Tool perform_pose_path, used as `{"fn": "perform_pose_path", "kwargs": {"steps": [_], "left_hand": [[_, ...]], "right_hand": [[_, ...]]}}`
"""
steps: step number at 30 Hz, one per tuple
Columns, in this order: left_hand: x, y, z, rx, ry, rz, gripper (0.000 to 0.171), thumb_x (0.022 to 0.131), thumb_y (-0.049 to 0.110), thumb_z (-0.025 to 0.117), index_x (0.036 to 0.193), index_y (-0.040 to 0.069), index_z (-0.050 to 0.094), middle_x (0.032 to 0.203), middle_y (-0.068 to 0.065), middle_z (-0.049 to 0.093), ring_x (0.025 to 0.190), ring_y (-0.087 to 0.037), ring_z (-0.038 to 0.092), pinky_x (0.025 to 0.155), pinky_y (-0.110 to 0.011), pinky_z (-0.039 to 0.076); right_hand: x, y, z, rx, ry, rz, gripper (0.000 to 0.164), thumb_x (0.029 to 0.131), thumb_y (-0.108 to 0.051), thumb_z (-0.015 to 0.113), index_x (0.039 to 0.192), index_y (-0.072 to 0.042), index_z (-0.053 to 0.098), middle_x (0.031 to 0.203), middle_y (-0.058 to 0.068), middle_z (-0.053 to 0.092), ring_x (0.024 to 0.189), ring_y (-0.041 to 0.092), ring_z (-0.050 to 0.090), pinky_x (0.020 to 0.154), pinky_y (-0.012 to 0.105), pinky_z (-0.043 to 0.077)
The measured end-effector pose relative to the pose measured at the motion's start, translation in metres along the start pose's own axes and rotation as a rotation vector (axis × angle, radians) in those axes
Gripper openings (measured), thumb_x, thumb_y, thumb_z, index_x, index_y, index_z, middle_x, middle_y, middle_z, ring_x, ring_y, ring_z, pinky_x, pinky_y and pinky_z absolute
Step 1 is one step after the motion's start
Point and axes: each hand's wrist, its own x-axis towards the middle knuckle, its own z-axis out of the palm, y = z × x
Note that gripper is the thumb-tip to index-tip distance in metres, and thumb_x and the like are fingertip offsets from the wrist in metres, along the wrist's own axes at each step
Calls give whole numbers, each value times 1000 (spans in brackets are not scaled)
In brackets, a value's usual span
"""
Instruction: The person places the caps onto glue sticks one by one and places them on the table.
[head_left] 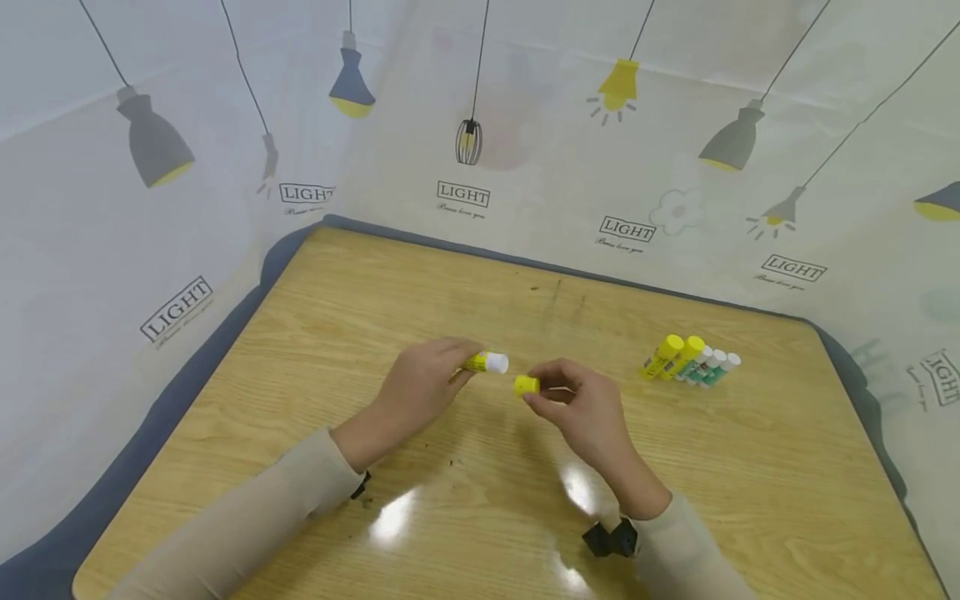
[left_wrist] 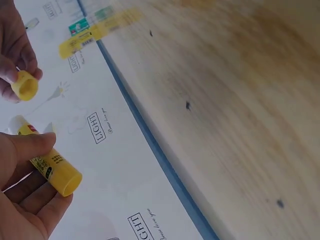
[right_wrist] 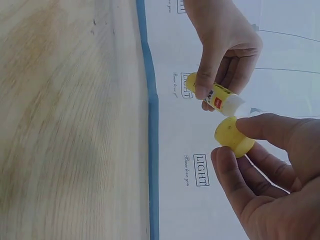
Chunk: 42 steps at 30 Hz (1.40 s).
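Note:
My left hand (head_left: pixel 427 379) grips a yellow glue stick (left_wrist: pixel 55 167) by its body, thumb along one side and fingers under the other. Its white end (head_left: pixel 497 362) is uncovered and points toward my right hand (head_left: pixel 588 408). Between the thumb and fingers of that right hand is a yellow cap (right_wrist: pixel 235 137), pinched by its sides. In the left wrist view the cap's hollow opening shows. A small gap separates the cap from the white end in the head view. Both hands are above the wooden table (head_left: pixel 465 517).
To the right, a row of glue sticks (head_left: pixel 690 360) stands on the table, two yellow ones beside several smaller white and green ones. A pale curtain (head_left: pixel 540 200) printed with lamps hangs behind the table's far edge. Small dark marks (head_left: pixel 452 462) dot the tabletop.

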Motion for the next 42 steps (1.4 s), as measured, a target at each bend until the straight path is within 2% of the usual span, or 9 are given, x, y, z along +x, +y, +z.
{"fn": "perform_pose_path", "kwargs": {"steps": [4,6,12,15,23,26,33,38,42], "left_hand": [[1,1,-1,109,15,88,24,81,8,73,104,5,70,101,-6,68,89,-17,65,76,-24,54],[1,1,-2,160,22,127,21,82,6,71,103,4,70,100,-7,67,88,-18,65,75,-24,54],[2,3,-2,211,58,202,17,85,2,67,101,1,70,98,-8,67,87,-19,65,76,-25,54],[3,3,-1,217,71,214,16,86,2,66,101,1,70,98,-8,67,87,-20,65,76,-26,54],[3,6,-1,249,80,233,16,90,2,60,103,2,70,99,-8,67,87,-20,65,77,-27,54],[2,7,0,255,79,243,16,89,2,61,103,2,70,98,-8,67,87,-20,65,77,-26,54],[1,8,1,259,92,255,17,89,2,61,103,3,70,98,-8,67,87,-20,65,78,-26,54],[1,9,2,262,95,260,16,88,2,62,102,2,70,98,-8,67,86,-20,65,78,-26,54],[1,10,2,268,102,261,15,87,1,64,101,2,71,98,-8,67,85,-19,66,77,-26,54]], "right_hand": [[-2,-4,-3,178,-7,36,26,78,-8,76,102,-9,66,102,7,64,91,23,64,73,30,56],[-3,-10,-4,231,-2,36,27,78,-4,74,103,-5,65,103,11,63,93,25,64,75,32,56],[-5,-26,-5,189,38,8,25,81,-4,72,103,2,64,101,15,64,91,29,63,74,30,56],[-4,-21,-3,198,46,8,25,81,-5,73,103,1,64,99,16,64,91,29,63,74,30,56],[3,1,5,204,63,28,24,79,-14,76,101,-9,67,97,7,66,90,21,64,75,31,56],[2,1,7,196,70,31,23,79,-14,76,101,-10,68,97,6,66,89,20,64,74,30,56],[2,-4,8,199,51,39,24,80,-9,74,102,-5,67,99,10,66,92,24,63,75,30,55],[2,0,10,194,50,0,25,80,-17,75,102,-9,67,100,7,65,92,22,63,75,30,55],[1,-2,11,206,55,1,24,80,-16,75,101,-10,67,99,6,65,91,21,63,75,31,56]]}}
